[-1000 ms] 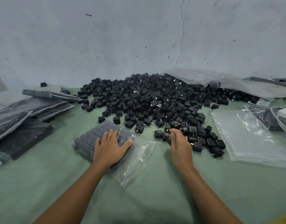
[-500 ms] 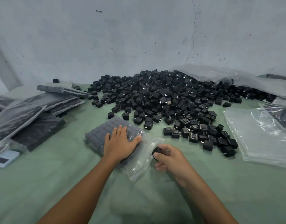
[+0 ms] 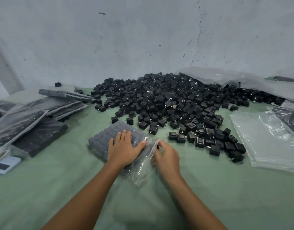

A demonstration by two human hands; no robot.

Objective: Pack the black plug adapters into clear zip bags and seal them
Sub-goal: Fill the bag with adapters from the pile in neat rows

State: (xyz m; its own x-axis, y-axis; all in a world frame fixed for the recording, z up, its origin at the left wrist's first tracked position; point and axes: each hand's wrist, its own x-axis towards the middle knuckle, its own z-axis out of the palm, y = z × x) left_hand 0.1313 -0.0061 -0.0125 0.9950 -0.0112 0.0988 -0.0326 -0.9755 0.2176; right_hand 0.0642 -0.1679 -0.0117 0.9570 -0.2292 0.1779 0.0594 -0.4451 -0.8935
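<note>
A clear zip bag (image 3: pixel 109 136) lies on the green table, filled with rows of black plug adapters. My left hand (image 3: pixel 124 149) presses flat on top of it, fingers straight. My right hand (image 3: pixel 166 155) is at the bag's open mouth (image 3: pixel 143 170), fingers curled round a black adapter that is mostly hidden. A big heap of loose black adapters (image 3: pixel 168 103) spreads behind the bag to the wall.
Filled bags (image 3: pixel 35 117) are stacked at the left, with a small white scale (image 3: pixel 5 165) in front of them. A pile of empty clear bags (image 3: pixel 266 138) lies at the right. Crumpled plastic sheeting (image 3: pixel 234 80) sits against the wall.
My right hand picked one adapter from the heap's near edge and carried it left to the bag's open mouth. My left hand stayed pressed on the bag.
</note>
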